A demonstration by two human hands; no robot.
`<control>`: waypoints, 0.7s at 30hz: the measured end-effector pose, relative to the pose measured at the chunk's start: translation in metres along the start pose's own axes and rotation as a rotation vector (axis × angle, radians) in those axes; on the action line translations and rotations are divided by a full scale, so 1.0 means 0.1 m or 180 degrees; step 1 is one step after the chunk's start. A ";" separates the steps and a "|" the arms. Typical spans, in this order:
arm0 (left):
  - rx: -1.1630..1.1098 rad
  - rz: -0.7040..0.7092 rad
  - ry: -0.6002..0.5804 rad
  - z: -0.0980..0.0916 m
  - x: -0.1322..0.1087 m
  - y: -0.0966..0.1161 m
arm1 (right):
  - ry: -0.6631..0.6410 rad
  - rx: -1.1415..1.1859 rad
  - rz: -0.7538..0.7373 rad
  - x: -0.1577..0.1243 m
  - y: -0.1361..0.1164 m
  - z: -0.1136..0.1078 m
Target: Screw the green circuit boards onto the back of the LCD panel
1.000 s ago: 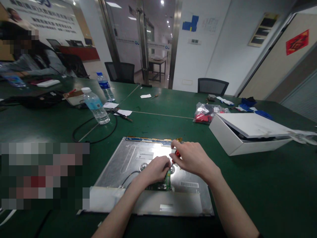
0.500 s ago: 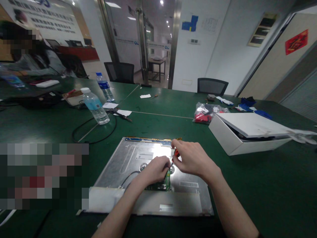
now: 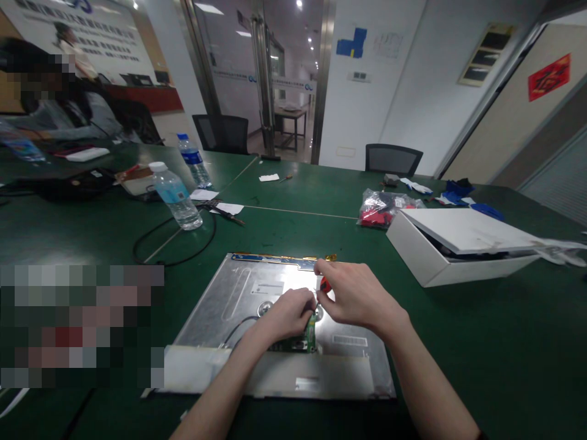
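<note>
A metal-backed display panel point(image 3: 202, 318) lies flat on the green table before me. A small green circuit board point(image 3: 312, 335) sits on its lower middle, partly under my left hand. My right hand point(image 3: 353, 294) is closed round a screwdriver with a red and black handle point(image 3: 325, 285); its thin shaft points down toward the board's upper edge. My left hand point(image 3: 293, 313) has thumb and fingers pinched close by the shaft, over the board. The screwdriver's tip and whatever lies between those left fingertips are hidden. A dark cable point(image 3: 238, 324) runs from under my left hand across the panel.
A white box point(image 3: 458, 269) stands at the right, by a plastic bag with red things point(image 3: 380, 211). Two water bottles point(image 3: 177, 198) point(image 3: 195, 160) and a black cable point(image 3: 137, 244) are at the left. A person point(image 3: 77, 110) sits at the far left.
My right hand and the screwdriver have shifted very slightly left. My left hand and the panel stay put. Another person has appeared in the far left background.
</note>
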State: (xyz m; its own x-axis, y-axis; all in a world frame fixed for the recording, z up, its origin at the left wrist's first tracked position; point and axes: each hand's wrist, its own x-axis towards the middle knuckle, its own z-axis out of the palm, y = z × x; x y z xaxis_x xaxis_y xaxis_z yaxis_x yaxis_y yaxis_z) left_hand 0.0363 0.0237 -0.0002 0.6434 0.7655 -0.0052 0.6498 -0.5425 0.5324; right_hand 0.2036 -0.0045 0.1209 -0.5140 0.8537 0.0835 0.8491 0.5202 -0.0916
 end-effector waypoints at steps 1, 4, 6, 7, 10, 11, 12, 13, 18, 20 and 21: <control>0.0008 0.0018 0.0001 0.00 0.00 0.00 | -0.0011 -0.0052 0.0031 0.00 0.00 0.00; 0.0061 0.0047 -0.0058 -0.01 -0.01 0.00 | -0.0056 -0.0235 0.0161 0.01 0.01 0.01; 0.0077 0.0011 -0.0082 -0.01 -0.01 0.01 | -0.0037 -0.0220 0.0134 0.01 0.01 0.02; 0.0059 -0.0002 -0.0073 -0.01 -0.01 0.01 | -0.0010 -0.0171 0.0087 0.01 0.01 0.02; 0.0004 0.0002 -0.0034 -0.01 -0.01 0.01 | 0.0071 -0.0066 -0.0029 0.00 0.01 0.02; 0.0011 0.0001 -0.0027 0.00 -0.01 0.01 | 0.0068 -0.0070 -0.0032 0.00 0.01 0.02; 0.0031 -0.0003 -0.0025 0.00 -0.01 0.01 | 0.0047 -0.0093 -0.0021 0.00 0.02 0.03; 0.0055 -0.0007 -0.0033 0.00 -0.01 0.01 | 0.0018 -0.0133 0.0008 0.01 0.03 0.03; 0.0044 -0.0027 -0.0072 -0.01 -0.01 0.01 | -0.0009 -0.0186 0.0005 0.01 0.04 0.05; 0.0000 -0.0062 -0.0080 -0.02 -0.01 0.02 | 0.0024 -0.0084 -0.0059 0.00 0.03 0.04; -0.0009 -0.0075 -0.0083 -0.02 -0.01 0.02 | 0.0029 -0.0039 -0.0065 0.00 0.02 0.03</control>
State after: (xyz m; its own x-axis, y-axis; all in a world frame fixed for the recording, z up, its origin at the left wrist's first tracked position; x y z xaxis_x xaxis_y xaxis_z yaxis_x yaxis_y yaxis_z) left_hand 0.0358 0.0224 0.0020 0.6383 0.7688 -0.0397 0.6637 -0.5235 0.5343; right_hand 0.2052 -0.0032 0.1177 -0.5302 0.8426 0.0942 0.8399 0.5372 -0.0777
